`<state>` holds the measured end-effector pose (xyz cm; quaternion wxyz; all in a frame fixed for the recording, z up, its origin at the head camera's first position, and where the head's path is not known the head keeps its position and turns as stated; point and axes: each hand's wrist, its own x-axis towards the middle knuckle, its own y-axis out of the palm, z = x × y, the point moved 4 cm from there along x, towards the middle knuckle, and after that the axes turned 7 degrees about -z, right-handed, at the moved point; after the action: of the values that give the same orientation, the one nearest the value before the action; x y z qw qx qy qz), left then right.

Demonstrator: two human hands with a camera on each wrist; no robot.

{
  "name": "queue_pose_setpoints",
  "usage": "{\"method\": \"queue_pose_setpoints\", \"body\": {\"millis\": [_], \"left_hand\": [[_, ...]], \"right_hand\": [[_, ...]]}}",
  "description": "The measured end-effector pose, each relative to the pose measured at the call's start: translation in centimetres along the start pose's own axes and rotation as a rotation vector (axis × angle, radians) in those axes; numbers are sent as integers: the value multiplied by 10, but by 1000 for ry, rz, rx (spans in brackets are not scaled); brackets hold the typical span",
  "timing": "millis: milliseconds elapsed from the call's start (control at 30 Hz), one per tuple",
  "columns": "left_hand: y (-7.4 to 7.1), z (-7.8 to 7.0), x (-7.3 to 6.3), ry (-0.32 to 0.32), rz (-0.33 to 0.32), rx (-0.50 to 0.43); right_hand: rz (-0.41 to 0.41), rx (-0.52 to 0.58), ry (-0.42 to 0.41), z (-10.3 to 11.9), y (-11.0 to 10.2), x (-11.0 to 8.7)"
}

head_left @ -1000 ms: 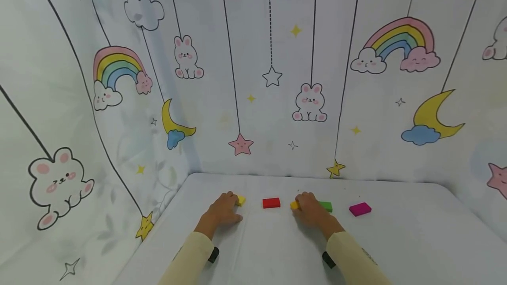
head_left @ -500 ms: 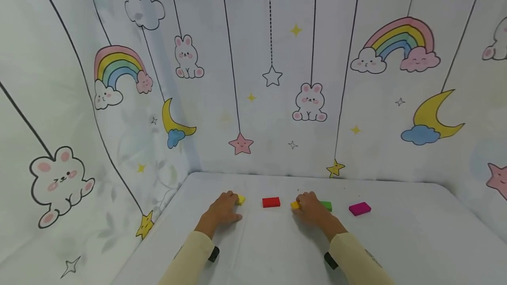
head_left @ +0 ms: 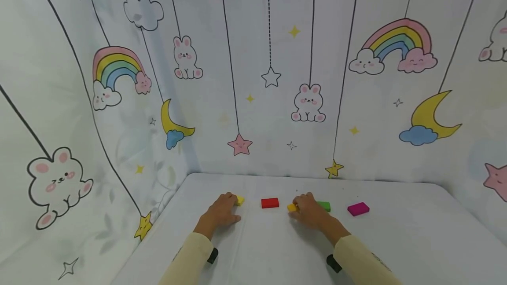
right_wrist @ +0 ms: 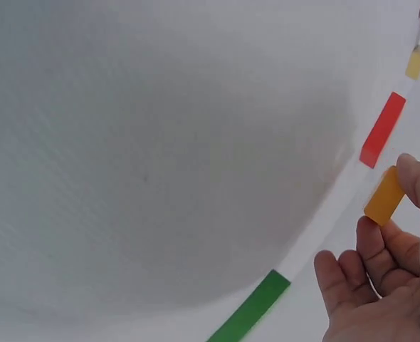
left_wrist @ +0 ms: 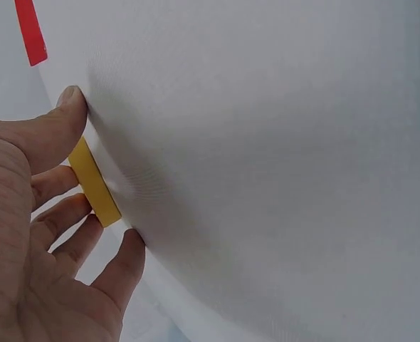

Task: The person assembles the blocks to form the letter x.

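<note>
In the head view my left hand (head_left: 220,211) rests on the table, its fingertips at a yellow block (head_left: 240,200). The left wrist view shows several fingers touching that block (left_wrist: 95,184), with the thumb spread off to the other side. My right hand (head_left: 311,213) pinches an orange-yellow block (right_wrist: 385,197) between thumb and fingers. Between the hands lies a flat red block (head_left: 270,203). A green block (head_left: 324,206) is partly hidden behind the right hand; its long side shows in the right wrist view.
A magenta block (head_left: 358,209) lies to the right of the green one. All the blocks form a rough row on the white table (head_left: 261,250). Behind and to the left hangs a printed cloth (head_left: 222,56) with rabbits, rainbows and stars.
The right hand has shifted slightly left with the orange-yellow block, toward the red one, and more of that block shows. The left hand stays where it was.
</note>
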<state>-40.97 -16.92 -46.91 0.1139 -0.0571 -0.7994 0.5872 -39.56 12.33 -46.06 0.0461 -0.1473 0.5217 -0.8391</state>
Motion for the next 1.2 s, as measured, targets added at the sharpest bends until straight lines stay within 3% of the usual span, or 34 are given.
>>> {"method": "queue_pose_setpoints", "body": {"millis": [333, 800, 1200], "left_hand": [[0, 1, -1, -18, 14, -1], [2, 1, -1, -1, 6, -30], [3, 4, 0, 7, 7, -41]], "right_hand": [[-6, 11, -29, 10, -5, -8], [28, 28, -72, 5, 1, -15], [64, 15, -219, 7, 4, -30]]}}
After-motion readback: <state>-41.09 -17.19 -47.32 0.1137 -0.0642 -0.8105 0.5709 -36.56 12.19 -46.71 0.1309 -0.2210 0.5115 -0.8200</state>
